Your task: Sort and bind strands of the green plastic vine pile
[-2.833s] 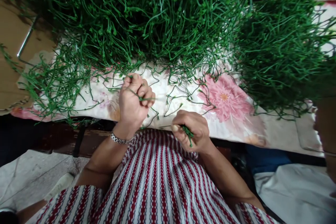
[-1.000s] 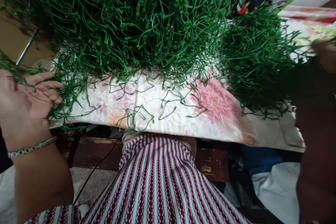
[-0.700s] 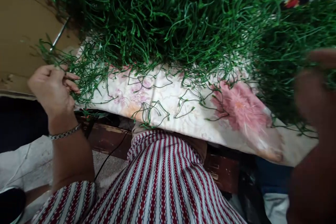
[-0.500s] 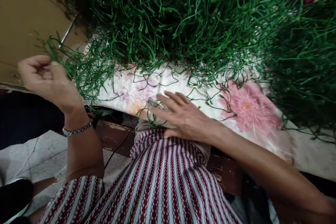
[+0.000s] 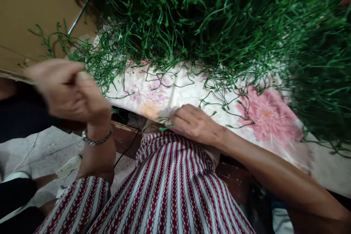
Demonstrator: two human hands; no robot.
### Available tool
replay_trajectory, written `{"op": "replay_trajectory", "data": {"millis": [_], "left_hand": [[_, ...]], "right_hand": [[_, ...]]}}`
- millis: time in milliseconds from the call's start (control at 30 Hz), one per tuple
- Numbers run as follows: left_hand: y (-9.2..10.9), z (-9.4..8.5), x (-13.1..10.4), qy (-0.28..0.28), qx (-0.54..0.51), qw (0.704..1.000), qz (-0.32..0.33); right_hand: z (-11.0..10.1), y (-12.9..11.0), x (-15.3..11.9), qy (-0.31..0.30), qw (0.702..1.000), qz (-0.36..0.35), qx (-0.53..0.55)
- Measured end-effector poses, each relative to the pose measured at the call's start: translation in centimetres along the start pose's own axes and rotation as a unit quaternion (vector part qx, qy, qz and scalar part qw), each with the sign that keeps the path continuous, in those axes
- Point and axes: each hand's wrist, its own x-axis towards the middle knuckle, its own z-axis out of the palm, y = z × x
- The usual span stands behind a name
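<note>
- Presently, I see the big heap of green stems across the top of the frame; the flowered cloth bears its lower edge, like a flat support.
- At the upper left is a brown panel, which looks like cardboard; a thin metal rod lies near the heap, and some stems reach over the panel.
- The right hand, at the middle of the frame, has its fingers closed on a small green sprig, by the front edge of the cloth. Its tips come out on the left side.
- The left hand, at the left of the frame, is blurred, with fingers curled; I cannot tell if something is inside.
- Both hands are well apart from each other.
- Some loose stems lie on the cloth, between the heap and the right hand.
</note>
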Motion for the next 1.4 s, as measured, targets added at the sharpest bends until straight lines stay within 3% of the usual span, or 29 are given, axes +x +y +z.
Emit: {"op": "replay_trajectory", "data": {"millis": [33,100,133,200,267,333,400,567,700,800,867,967,1100,1200,1300,1400], "left_hand": [[0.9,1.6,-0.5,0.053,0.017,0.996,0.068],[2.6,4.7,-1.7,-0.05,-0.012,0.982,0.184],[3.4,6.0,-2.3,-0.114,-0.042,0.97,0.211],[5.0,7.8,-3.4,-0.188,-0.088,0.941,0.268],[6.4,8.9,-4.2,-0.281,-0.091,0.903,0.312],[7.6,9.5,-4.6,-0.339,-0.103,0.874,0.332],[8.4,9.8,-4.7,-0.362,-0.121,0.86,0.34],[8.6,10.4,-4.5,-0.372,-0.12,0.859,0.329],[8.5,10.6,-4.8,-0.391,-0.107,0.855,0.324],[8.7,10.6,-5.1,-0.398,-0.095,0.857,0.313],[9.0,10.8,-5.0,-0.399,-0.091,0.862,0.301],[10.0,11.2,-4.7,-0.424,-0.079,0.856,0.285],[12.2,11.6,-5.0,-0.499,-0.043,0.819,0.278],[13.5,11.6,-6.0,-0.535,-0.024,0.794,0.287],[14.2,11.6,-7.1,-0.541,-0.003,0.786,0.3],[14.4,12.0,-7.7,-0.541,0.012,0.787,0.297]], "right_hand": [[-0.6,0.6,-0.5,0.015,1.0,0.023,-0.013],[-1.8,2.1,-1.7,0.027,0.993,0.102,-0.054],[-2.2,2.9,-2.4,0.012,0.985,0.152,-0.076],[-2.5,3.9,-3.7,-0.039,0.97,0.218,-0.103],[-2.3,4.2,-4.7,-0.076,0.962,0.241,-0.105],[-1.8,3.8,-5.4,-0.07,0.961,0.248,-0.101],[-1.5,3.2,-5.9,-0.054,0.96,0.256,-0.102],[-1.4,2.7,-6.1,-0.056,0.951,0.283,-0.111],[-1.7,2.3,-6.5,-0.052,0.958,0.256,-0.117],[-3.3,1.7,-7.3,-0.02,0.966,0.22,-0.136],[-5.5,1.8,-8.1,0.016,0.96,0.227,-0.165],[-10.1,3.8,-10.3,0.12,0.904,0.309,-0.269],[-15.8,8.9,-15.0,0.259,0.754,0.455,-0.396],[-17.6,10.5,-17.4,0.118,0.774,0.528,-0.328],[-16.1,8.4,-16.8,0.054,0.796,0.51,-0.321],[-12.1,5.0,-14.2,0.003,0.896,0.401,-0.19]]}}
